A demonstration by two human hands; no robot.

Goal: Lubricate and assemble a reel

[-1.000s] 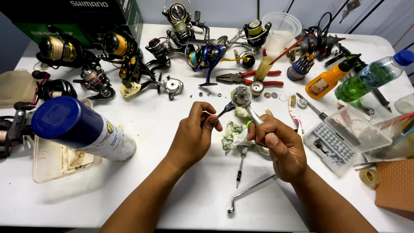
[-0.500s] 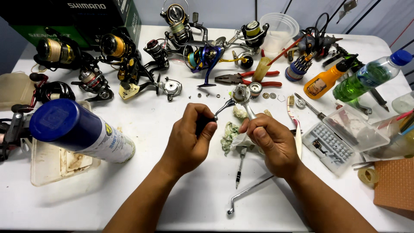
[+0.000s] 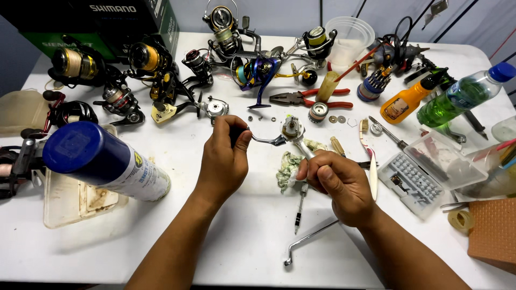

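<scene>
My left hand (image 3: 224, 156) pinches the knob end of a dark crank handle (image 3: 267, 140) that joins a silver fishing reel body (image 3: 295, 132) at the table's middle. My right hand (image 3: 339, 184) grips the lower stem of that reel body, with a stained rag (image 3: 288, 165) partly under it. A small screwdriver (image 3: 299, 210) lies just below the hands on the white table (image 3: 242, 236), and a bent silver handle arm (image 3: 312, 240) lies nearer the front edge.
Several fishing reels (image 3: 161, 75) crowd the back of the table beside a dark box (image 3: 102, 21). A blue-capped spray can (image 3: 102, 161) lies on a tray at left. Red pliers (image 3: 312, 98), an orange bottle (image 3: 406, 102), a green bottle (image 3: 457, 96) and a clear bit case (image 3: 424, 172) sit at right.
Both hands have shifted slightly with the reel body. My left hand still holds the crank handle, and my right hand has slid lower on the stem.
</scene>
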